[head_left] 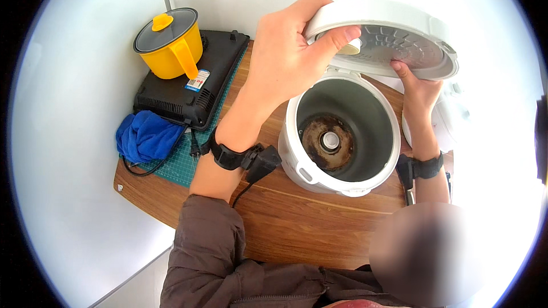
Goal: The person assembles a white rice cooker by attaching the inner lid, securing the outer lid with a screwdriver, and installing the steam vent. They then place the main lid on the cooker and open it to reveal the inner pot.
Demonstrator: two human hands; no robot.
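A white rice cooker (295, 164) stands on the wooden table with no inner pot in it. Down inside, its round heating plate (319, 147) shows brown stains around a pale centre button. The white lid (394, 12) is tilted up behind the opening, its metal underside facing me. My left hand (288, 51) grips the lid's left edge, thumb on the underside beside a small pale round part. At the lower right edge, my right hand (421, 92) pinches the rim between thumb and fingers; those fingers are mostly hidden behind the lid.
At left, a yellow pot (165, 63) with a dark lid sits on a black appliance (171, 102). A blue cloth (145, 137), a power plug (194, 147) and a green mat (177, 165) lie nearby. Another white appliance (448, 117) stands behind my right forearm.
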